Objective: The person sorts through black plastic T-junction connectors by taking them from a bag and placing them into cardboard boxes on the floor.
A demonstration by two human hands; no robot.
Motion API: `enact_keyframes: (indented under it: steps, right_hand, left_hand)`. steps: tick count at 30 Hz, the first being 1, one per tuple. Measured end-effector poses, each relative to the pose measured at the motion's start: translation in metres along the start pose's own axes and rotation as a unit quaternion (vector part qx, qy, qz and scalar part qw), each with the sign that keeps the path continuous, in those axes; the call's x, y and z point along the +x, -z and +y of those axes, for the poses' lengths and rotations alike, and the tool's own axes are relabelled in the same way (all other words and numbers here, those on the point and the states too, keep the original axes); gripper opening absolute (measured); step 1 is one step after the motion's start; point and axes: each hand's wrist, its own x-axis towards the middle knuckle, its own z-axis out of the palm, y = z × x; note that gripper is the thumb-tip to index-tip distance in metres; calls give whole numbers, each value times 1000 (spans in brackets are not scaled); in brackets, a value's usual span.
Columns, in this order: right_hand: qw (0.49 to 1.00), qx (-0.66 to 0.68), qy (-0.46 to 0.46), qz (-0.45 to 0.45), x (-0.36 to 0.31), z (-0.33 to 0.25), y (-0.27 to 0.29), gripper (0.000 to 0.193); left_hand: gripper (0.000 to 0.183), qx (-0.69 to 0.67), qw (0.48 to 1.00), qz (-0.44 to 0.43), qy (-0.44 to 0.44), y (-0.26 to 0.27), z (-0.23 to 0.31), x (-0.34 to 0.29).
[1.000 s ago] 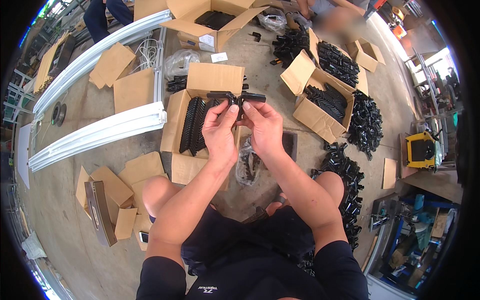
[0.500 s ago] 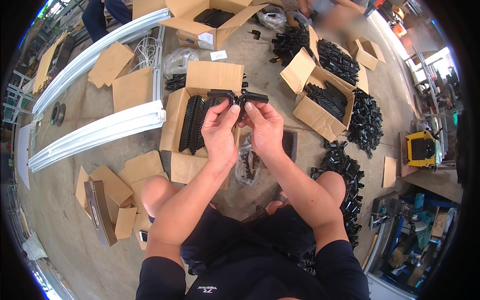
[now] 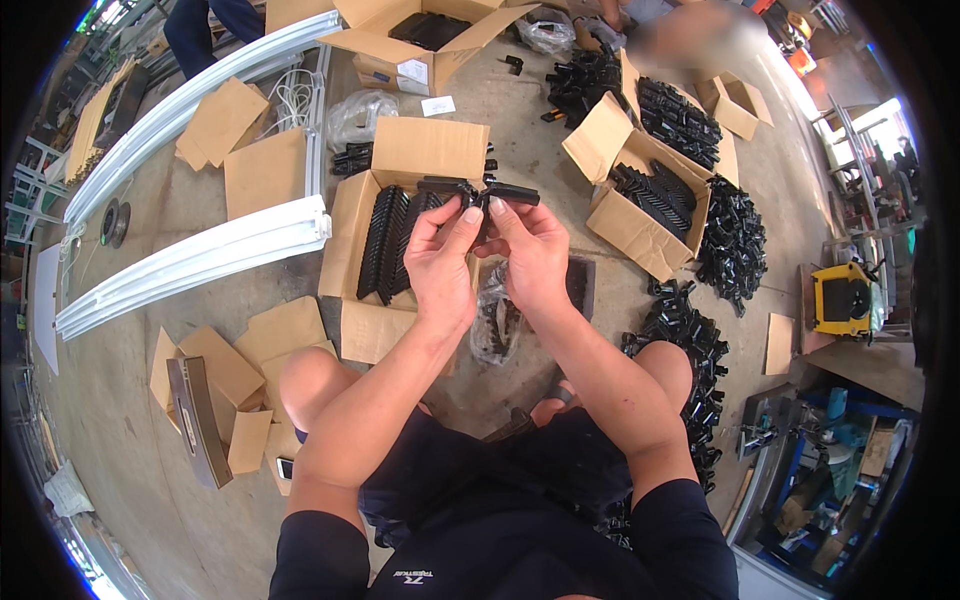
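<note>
While both forearms (image 3: pixel 385 400) reach up from the lower edge, the left hand (image 3: pixel 443 265) and right hand (image 3: pixel 530 255) meet just above the frame's centre, pinching a black fitting (image 3: pixel 514 193).

Wrists are close together, elbows spread, thumbs (image 3: pixel 463 230) uppermost; the fitting's two arms point outward to left and right, and whether it is one piece or two cannot be told. Behind the left hand in view lies an open carton (image 3: pixel 345 245), its far flap (image 3: pixel 430 147) raised just beyond the fitting; the gap in height is unclear. Bare floor (image 3: pixel 535 145) separates it from a second carton (image 3: pixel 635 238) at upper right. A white rail (image 3: pixel 200 265) ends near the first carton's left wall; a heap of black parts (image 3: pixel 682 340) edges the right forearm's side.
</note>
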Motion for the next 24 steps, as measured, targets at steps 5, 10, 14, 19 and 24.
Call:
enact_keyframes:
  steps: [5, 10, 14, 19, 24]
  right_hand:
    - [1000, -13, -6, 15, -1, 1, 3, 14]
    - [998, -61, 9, 7, -1, -1, 4, 15]
    - [997, -76, -3, 7, 2, 2, 11, 17]
    - [999, -51, 13, 6, 1, 3, 12, 17]
    - [999, -40, 24, 3, -3, 0, 8, 16]
  left_hand:
    - [20, -22, 1000, 20, 8, -2, -2, -1]
    - [20, -29, 999, 14, 18, 2, -6, 4]
    - [20, -35, 999, 8, 23, 3, -7, 4]
    - [21, -34, 999, 4, 21, 1, -9, 4]
    - [20, -34, 999, 3, 25, 1, -9, 2]
